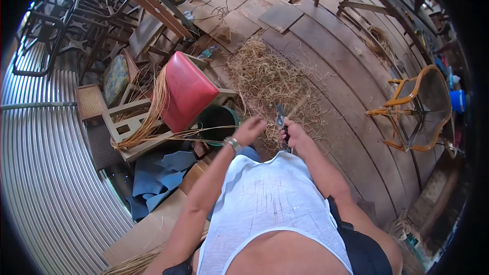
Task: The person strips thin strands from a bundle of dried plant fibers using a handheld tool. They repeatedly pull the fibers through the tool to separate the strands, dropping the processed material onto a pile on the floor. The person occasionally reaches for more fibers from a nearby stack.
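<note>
My right hand (293, 133) is closed round the dark handle of hand cutters (279, 117), whose blue-grey jaws point away from me. To its left is my left hand (249, 131), with curled fingers and a metal watch on the wrist. Thin cane strands (157, 103) drape over a red padded seat (187, 89) and a pale wooden frame (133, 109). Some of them stretch right toward my left hand; whether its fingers hold one is too small to tell. Beyond both hands, a tangled heap of cane offcuts (267, 74) covers the floor.
A dark green bucket (235, 118) stands just left of my left hand. Blue cloth (162, 177) lies at the lower left beside corrugated metal (53, 173). A cane-framed chair (415, 109) is at the right, with stacked chair frames (61, 28) at the far left.
</note>
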`<state>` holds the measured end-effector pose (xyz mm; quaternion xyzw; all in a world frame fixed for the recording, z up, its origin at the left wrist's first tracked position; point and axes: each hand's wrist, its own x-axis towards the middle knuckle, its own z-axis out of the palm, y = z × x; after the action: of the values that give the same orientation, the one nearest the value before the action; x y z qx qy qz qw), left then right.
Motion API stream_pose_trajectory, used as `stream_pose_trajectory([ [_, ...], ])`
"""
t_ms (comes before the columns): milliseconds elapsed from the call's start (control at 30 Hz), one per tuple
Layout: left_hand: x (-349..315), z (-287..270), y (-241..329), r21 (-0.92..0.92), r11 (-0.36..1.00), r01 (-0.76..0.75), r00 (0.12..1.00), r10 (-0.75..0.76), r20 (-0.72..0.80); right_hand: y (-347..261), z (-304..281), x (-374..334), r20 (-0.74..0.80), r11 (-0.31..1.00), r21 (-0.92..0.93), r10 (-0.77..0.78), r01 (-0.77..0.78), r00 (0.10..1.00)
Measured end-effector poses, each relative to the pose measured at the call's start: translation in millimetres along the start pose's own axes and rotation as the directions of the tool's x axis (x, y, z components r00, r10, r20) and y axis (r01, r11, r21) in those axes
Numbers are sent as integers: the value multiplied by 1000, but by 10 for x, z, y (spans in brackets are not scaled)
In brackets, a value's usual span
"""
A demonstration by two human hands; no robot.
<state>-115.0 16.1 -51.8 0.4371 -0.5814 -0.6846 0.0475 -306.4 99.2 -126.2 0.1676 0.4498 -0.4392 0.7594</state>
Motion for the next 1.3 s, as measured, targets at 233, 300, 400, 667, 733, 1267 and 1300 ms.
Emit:
stream_pose_trajectory([
  [233,-151,69,-478,-269,955,121,984,-79,160,-381,476,100,82,974,227,-33,14,996],
  [300,-329,-234,-330,-294,954,63,994,-32,108,-684,406,-41,131,955,287,-110,68,985],
  [400,-536,-721,-401,87,995,44,999,-41,-35,-1290,87,-240,10,900,368,-254,233,967],
  [667,-1154,-1767,-913,210,923,321,926,-259,-276,-2234,-936,-912,-325,665,182,-655,724,682],
  [733,-1228,-1786,-798,284,899,333,920,-245,-305,-2271,-1156,-1023,-390,674,98,-651,732,652],
  [1267,1,-168,-1047,133,982,133,976,-153,153,-962,-1743,-703,-164,-322,-900,-378,-295,911],
  [1300,119,31,-951,42,997,58,995,-61,83,-676,-1757,-740,-85,-235,-944,-504,-232,860],
])
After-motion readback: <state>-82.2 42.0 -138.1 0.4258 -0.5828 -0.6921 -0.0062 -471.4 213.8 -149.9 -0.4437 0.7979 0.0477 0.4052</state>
